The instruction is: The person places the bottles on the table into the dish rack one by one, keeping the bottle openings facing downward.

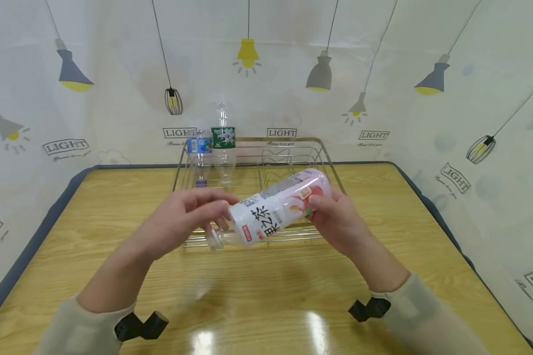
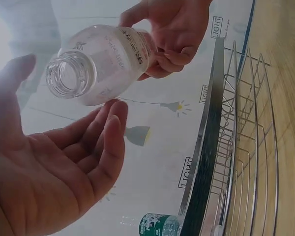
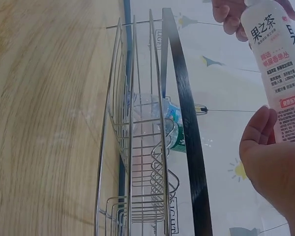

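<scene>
A drink bottle [image 1: 280,207] with a white and pink peach label is held over the wire rack, tilted with its neck toward the lower left. My right hand [image 1: 337,217] grips it around the base, thumb on the label. No cap covers the clear mouth [image 2: 71,76], which shows in the left wrist view. Beside the neck is my left hand [image 1: 188,217], its fingers loosely bent and the fingertips at the bottle's shoulder. In the left wrist view its palm [image 2: 54,172] is bare, with thumb and fingers spread apart.
The metal wire rack [image 1: 333,175] stands on a wooden table [image 1: 266,305]. At its back left two clear bottles stand neck down, one with a blue label [image 1: 200,145], the other with a green label [image 1: 223,138]. A lamp-patterned sheet [image 1: 284,64] surrounds the table.
</scene>
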{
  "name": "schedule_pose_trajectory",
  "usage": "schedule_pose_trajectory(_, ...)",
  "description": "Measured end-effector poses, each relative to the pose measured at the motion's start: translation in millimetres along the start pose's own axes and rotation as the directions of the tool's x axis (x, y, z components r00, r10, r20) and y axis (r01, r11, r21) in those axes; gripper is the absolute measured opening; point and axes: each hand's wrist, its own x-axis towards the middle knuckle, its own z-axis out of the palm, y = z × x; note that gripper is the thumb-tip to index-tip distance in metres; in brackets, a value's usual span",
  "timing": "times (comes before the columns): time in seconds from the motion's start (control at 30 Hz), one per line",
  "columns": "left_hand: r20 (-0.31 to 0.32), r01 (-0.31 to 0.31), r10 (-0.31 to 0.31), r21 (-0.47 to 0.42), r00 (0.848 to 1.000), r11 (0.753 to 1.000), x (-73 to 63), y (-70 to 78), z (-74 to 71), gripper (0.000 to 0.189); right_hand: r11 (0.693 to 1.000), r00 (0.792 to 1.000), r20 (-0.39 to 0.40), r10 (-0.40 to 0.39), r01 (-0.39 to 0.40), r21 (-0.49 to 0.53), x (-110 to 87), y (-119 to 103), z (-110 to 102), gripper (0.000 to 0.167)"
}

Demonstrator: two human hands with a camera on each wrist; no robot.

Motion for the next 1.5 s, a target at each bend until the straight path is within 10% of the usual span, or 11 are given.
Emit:
schedule_pose_trajectory(0.23, 0.079, 0.105, -0.12, 0.173, 0.99, 0.979, 6.5, -1.8, 14.5, 0.038, 0.998, 1.0, -0.009, 0.022, -0.022, -0.056, -1.1, -0.1, 0.3, 0.025)
schedule_pose_trajectory(0.87, 0.05, 0.194, -0.189, -0.13, 0.981, 0.972, 12.2, -22.7, 53.2, 0.042, 0.991, 0.996, -0.063, 0.061, -0.068, -0.113, 6.7, -1.2, 18.2, 0.057)
schedule_pose_trajectory(1.5, -0.025, 0.17, -0.172, -0.066, 0.985, 0.983, 3.9, -40.0, 57.0, 0.045, 0.964, 0.989, -0.124, 0.081, -0.11, -0.244, 16.3, -8.8, 19.5, 0.05)
